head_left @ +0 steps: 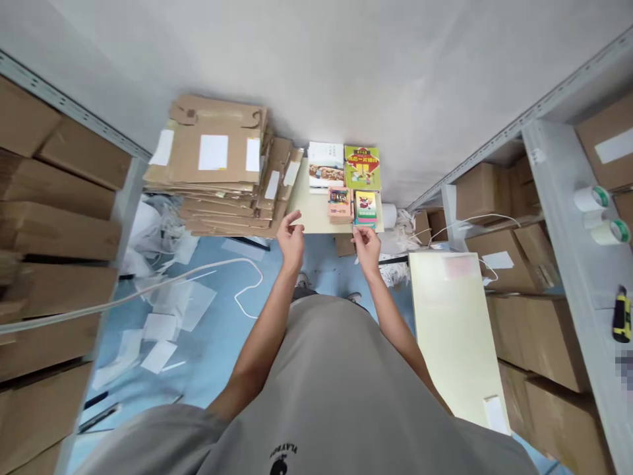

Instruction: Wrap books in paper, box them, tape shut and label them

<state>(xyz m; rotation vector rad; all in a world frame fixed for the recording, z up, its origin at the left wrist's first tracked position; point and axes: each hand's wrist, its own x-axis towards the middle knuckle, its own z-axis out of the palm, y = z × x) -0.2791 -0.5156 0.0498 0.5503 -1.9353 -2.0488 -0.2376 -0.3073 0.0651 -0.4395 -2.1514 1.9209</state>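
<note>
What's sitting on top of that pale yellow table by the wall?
The pale yellow table holds a flattened cardboard stack, a white booklet, a green book and two small book piles; its left part is hidden under the cardboard.

The flattened cartons [217, 165] are brown with white labels; the large book [362, 167] is green with red lettering. The floor [217, 330] is blue; the table [311, 208] pale yellow.

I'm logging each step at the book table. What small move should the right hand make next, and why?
Probably close the right hand on the small book stack: its fingers touch the stack's near edge, while the left hand hovers open, holding nothing.
</note>
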